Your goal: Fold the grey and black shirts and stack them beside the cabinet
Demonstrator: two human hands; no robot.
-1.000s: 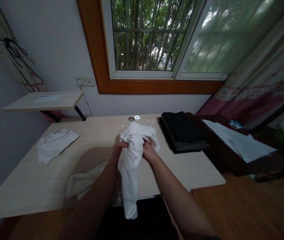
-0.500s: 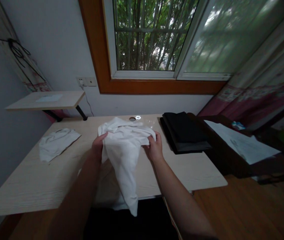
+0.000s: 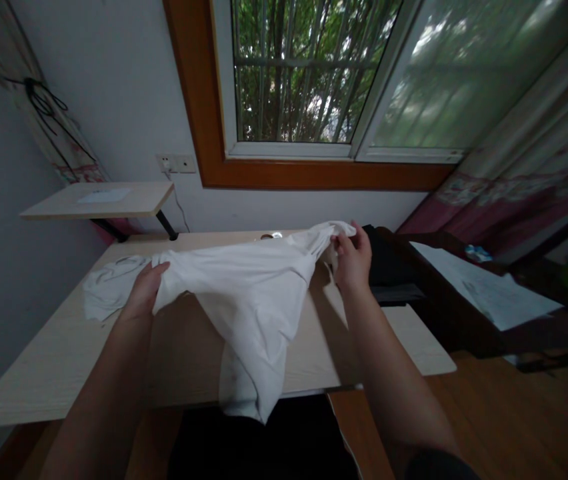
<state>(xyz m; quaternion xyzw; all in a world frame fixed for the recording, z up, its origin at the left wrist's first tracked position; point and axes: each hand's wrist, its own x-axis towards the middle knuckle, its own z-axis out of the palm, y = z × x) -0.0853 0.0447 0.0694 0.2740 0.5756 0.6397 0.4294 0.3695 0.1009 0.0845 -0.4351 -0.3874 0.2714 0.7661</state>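
A white cloth garment [image 3: 254,280] is stretched between my two hands above the desk, its lower part drooping past the front edge. My left hand [image 3: 145,290] is closed on its left end, thumb on top. On the other side my right hand [image 3: 353,259] pinches the gathered right end, raised a little higher. Folds hide what kind of garment it is. Behind my left hand, another white cloth [image 3: 109,287] lies crumpled on the desk, partly covered from view.
The pale wooden desk [image 3: 39,373] carries a small raised shelf [image 3: 99,200] at back left. Folded black fabric [image 3: 389,267] lies at the right, partly behind my right hand. Beyond it, a white sheet [image 3: 479,283] rests on a dark surface. A window [image 3: 309,80] is ahead.
My hands have moved apart, left hand leftward and right hand rightward and up. The white garment between them has spread from a bunched shape into a wide stretch.
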